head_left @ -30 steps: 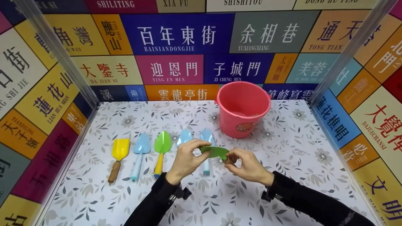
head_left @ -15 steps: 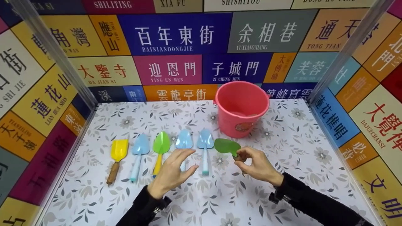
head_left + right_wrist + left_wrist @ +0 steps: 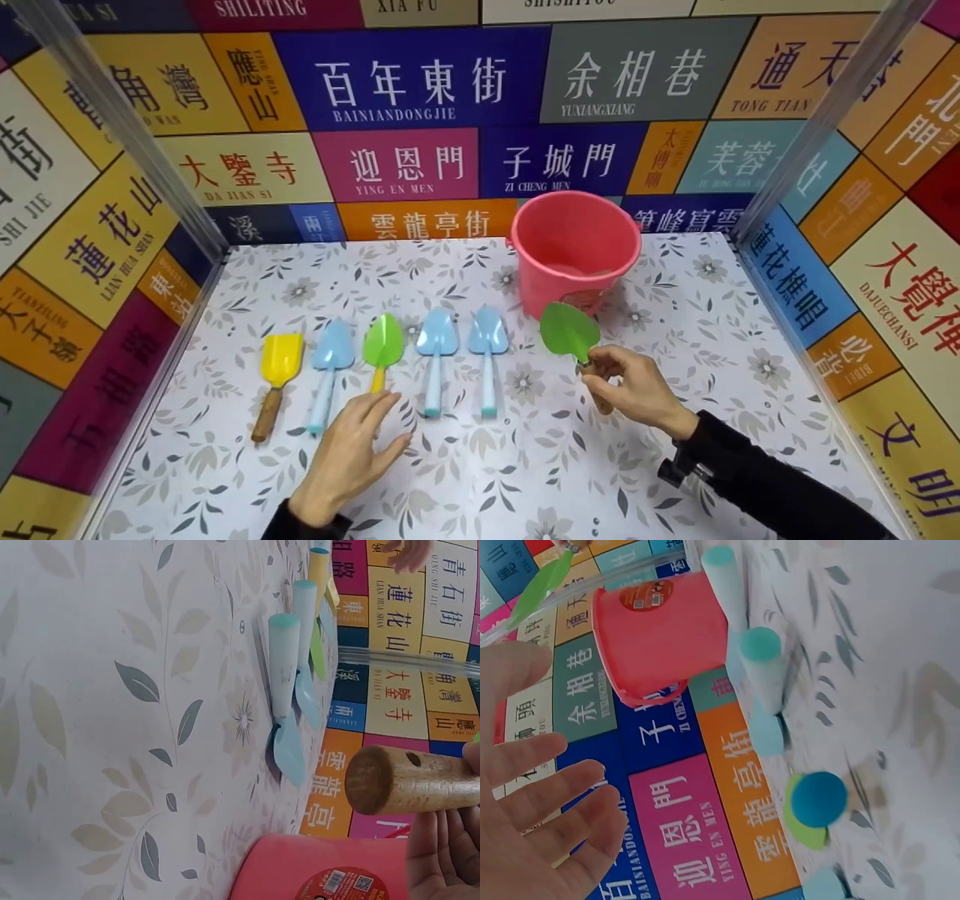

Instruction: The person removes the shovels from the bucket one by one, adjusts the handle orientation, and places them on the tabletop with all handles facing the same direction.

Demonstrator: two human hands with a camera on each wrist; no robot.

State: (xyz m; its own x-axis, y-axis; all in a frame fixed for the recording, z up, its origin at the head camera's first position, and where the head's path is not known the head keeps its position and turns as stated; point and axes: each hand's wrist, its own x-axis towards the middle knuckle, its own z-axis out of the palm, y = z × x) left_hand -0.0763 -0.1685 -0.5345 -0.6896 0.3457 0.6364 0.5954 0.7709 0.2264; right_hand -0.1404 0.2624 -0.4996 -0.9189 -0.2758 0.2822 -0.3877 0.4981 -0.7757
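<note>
My right hand (image 3: 636, 391) pinches a green trowel (image 3: 570, 330) near the top of its wooden handle (image 3: 420, 784), blade pointing up and away. It is held above the cloth and overlaps the bucket's lower front in the head view. My left hand (image 3: 346, 454), fingers loosely spread and holding nothing, hovers near a green trowel with a yellow handle (image 3: 383, 341). The lower part of that handle is hidden behind the hand. Two light blue trowels (image 3: 437, 337) lie to its right. On its left are another blue trowel (image 3: 333, 349) and a yellow shovel (image 3: 282, 360) with a wooden handle.
A pink bucket (image 3: 529, 274) stands upright at the back, right of the row. White cloth (image 3: 480, 480) with grey leaves covers the table. Panels with printed signs (image 3: 412, 82) enclose the back and both sides, with clear strips (image 3: 832, 112) at the corners.
My left hand has let go of the green trowel's blade and moved left and toward me. My right hand has carried the trowel right and turned its blade upward.
</note>
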